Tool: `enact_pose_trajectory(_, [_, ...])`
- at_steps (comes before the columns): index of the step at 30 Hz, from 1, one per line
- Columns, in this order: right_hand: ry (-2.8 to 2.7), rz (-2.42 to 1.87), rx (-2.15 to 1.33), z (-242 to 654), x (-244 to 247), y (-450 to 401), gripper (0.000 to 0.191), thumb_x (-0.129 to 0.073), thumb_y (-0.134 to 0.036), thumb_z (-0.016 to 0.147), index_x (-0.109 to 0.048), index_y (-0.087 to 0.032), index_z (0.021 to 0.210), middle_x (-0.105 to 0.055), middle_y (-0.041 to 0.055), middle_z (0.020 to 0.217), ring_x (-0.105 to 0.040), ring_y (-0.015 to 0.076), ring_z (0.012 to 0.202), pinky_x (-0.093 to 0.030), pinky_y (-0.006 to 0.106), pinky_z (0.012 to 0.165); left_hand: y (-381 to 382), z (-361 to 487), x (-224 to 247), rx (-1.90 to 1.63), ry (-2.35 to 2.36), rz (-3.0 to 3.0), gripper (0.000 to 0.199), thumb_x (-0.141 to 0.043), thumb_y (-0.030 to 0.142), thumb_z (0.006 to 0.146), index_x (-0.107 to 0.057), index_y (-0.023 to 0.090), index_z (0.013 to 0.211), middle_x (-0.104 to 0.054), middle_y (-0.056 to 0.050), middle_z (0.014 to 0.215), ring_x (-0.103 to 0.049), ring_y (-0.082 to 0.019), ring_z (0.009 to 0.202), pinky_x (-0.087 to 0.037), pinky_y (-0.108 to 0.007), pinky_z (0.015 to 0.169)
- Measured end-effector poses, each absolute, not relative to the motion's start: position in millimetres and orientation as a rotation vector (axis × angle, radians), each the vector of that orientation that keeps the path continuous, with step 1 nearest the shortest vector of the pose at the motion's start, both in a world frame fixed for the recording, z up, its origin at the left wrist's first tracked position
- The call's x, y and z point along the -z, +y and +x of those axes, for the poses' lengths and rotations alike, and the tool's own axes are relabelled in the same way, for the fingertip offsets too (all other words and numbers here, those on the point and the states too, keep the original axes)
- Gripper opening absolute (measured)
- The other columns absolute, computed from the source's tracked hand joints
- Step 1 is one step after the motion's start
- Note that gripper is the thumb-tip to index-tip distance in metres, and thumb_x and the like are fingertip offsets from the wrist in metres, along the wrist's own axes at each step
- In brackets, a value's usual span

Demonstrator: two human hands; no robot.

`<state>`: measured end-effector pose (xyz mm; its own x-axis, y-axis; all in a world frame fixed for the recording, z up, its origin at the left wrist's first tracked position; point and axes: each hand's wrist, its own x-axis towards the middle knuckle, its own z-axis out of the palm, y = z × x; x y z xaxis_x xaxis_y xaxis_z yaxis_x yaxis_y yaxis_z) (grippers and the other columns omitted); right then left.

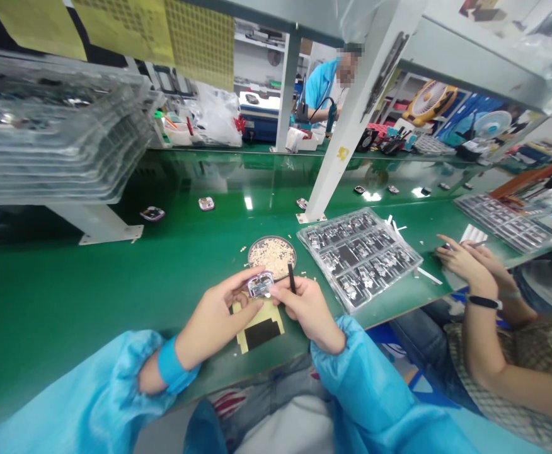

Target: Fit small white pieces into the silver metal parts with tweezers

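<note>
My left hand (219, 315) pinches a small electronic device (260, 285) by its purple-edged casing, with the circuit board inside facing up. My right hand (307, 309) is closed around a slim black tool (291, 277) that sticks up between the fingers; its lower end is hidden. The right thumb and fingertip touch the device's right edge. Below both hands lies a yellow sheet (276, 310) with a black rectangle (263, 334) on it. Just beyond the device stands a round dish (272, 253) full of tiny beige pieces, several of which are scattered around it.
To the right lies a clear compartment tray (358, 255) of small parts, near a metal post (339, 151). Stacked plastic trays (58, 139) stand at left. Several similar devices (207, 203) sit along the green bench's back. A co-worker's hands (469, 261) work at right.
</note>
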<state>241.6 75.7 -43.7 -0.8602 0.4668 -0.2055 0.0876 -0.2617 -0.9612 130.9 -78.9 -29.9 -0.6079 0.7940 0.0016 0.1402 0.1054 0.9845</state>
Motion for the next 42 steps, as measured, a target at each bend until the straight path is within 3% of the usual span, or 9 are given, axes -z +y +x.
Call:
enact_pose_trajectory(4, [-1.708, -0.699, -2.222, 241.5, 42.0, 74.5, 0.03, -0.081, -0.043, 0.073, -0.072, -0.014, 0.076, -0.062, -0.0015, 0.06, -0.03, 0.0028, 0.041, -0.019, 0.021, 0.039, -79.1, 131.5, 34.0, -1.497, 1.925, 0.929, 0.053, -0.071, 0.037, 0.085, -0.061, 0.022, 0.135, -0.069, -0.008, 0.128, -0.07, -0.027, 0.103, -0.06, -0.04, 0.09])
enact_pose_trajectory(12, [-1.733, -0.689, -2.175, 240.1, 42.9, 73.6, 0.03, -0.079, -0.043, 0.074, -0.07, -0.014, 0.071, -0.061, -0.0006, 0.06, -0.033, 0.0046, 0.044, -0.02, 0.021, 0.04, -79.2, 131.1, 31.6, -1.44, 2.135, 1.161, 0.042, -0.066, 0.034, 0.089, -0.066, 0.026, 0.131, -0.07, -0.004, 0.13, -0.066, -0.026, 0.119, -0.054, -0.038, 0.102])
enact_pose_trajectory(16, [-1.781, -0.655, -2.114, 240.9, 42.1, 71.6, 0.028, -0.078, -0.041, 0.075, -0.068, -0.015, 0.074, -0.061, 0.0, 0.064, -0.041, 0.0071, 0.049, -0.03, 0.021, 0.045, -79.4, 131.6, 28.9, -1.464, 2.139, 1.174, 0.04, -0.068, 0.035, 0.088, -0.07, 0.026, 0.127, -0.07, -0.004, 0.129, -0.067, -0.027, 0.117, -0.054, -0.039, 0.102])
enact_pose_trajectory(20, [-1.769, -0.58, -1.932, 241.3, 42.0, 67.1, 0.035, -0.084, -0.029, 0.069, -0.063, -0.019, 0.096, -0.065, 0.0, 0.085, -0.052, 0.0097, 0.063, -0.044, 0.022, 0.059, -78.6, 132.2, 28.6, -1.559, 1.878, 0.869, 0.048, -0.075, 0.037, 0.083, -0.069, 0.022, 0.128, -0.073, -0.007, 0.122, -0.07, -0.029, 0.111, -0.056, -0.042, 0.101])
enact_pose_trajectory(25, [-1.754, -0.513, -2.001, 239.0, 44.5, 63.5, 0.031, -0.08, -0.029, 0.073, -0.062, -0.019, 0.097, -0.066, 0.002, 0.09, -0.063, 0.0157, 0.082, -0.052, 0.027, 0.075, -74.1, 134.1, 23.6, -1.685, 1.584, 0.744, 0.041, -0.078, 0.029, 0.081, -0.072, 0.021, 0.12, -0.072, -0.008, 0.123, -0.069, -0.025, 0.113, -0.056, -0.034, 0.1])
enact_pose_trajectory(29, [-1.79, -0.517, -2.11, 237.0, 42.9, 62.5, 0.029, -0.081, -0.033, 0.072, -0.067, -0.017, 0.09, -0.069, 0.0023, 0.082, -0.063, 0.0161, 0.073, -0.052, 0.028, 0.07, -72.8, 136.5, 23.4, -1.723, 1.622, 0.923, 0.029, -0.073, 0.026, 0.083, -0.077, 0.023, 0.112, -0.069, -0.007, 0.118, -0.066, -0.023, 0.114, -0.056, -0.031, 0.097])
enact_pose_trajectory(35, [-1.893, -0.624, -1.894, 238.2, 35.5, 62.2, 0.023, -0.082, -0.032, 0.069, -0.066, -0.017, 0.074, -0.064, -0.0021, 0.064, -0.053, 0.0116, 0.057, -0.042, 0.024, 0.056, -75.9, 139.8, 28.5, -1.431, 1.969, 0.939, 0.034, -0.067, 0.032, 0.086, -0.074, 0.024, 0.119, -0.075, -0.006, 0.111, -0.068, -0.025, 0.101, -0.057, -0.036, 0.089])
enact_pose_trajectory(42, [-1.898, -0.585, -1.894, 236.5, 32.5, 56.1, 0.021, -0.078, -0.03, 0.072, -0.063, -0.016, 0.07, -0.064, -0.0018, 0.064, -0.05, 0.0114, 0.057, -0.039, 0.023, 0.055, -78.0, 141.2, 25.4, -1.499, 1.935, 0.903, 0.032, -0.07, 0.035, 0.084, -0.078, 0.02, 0.111, -0.078, -0.005, 0.106, -0.07, -0.025, 0.095, -0.056, -0.032, 0.082])
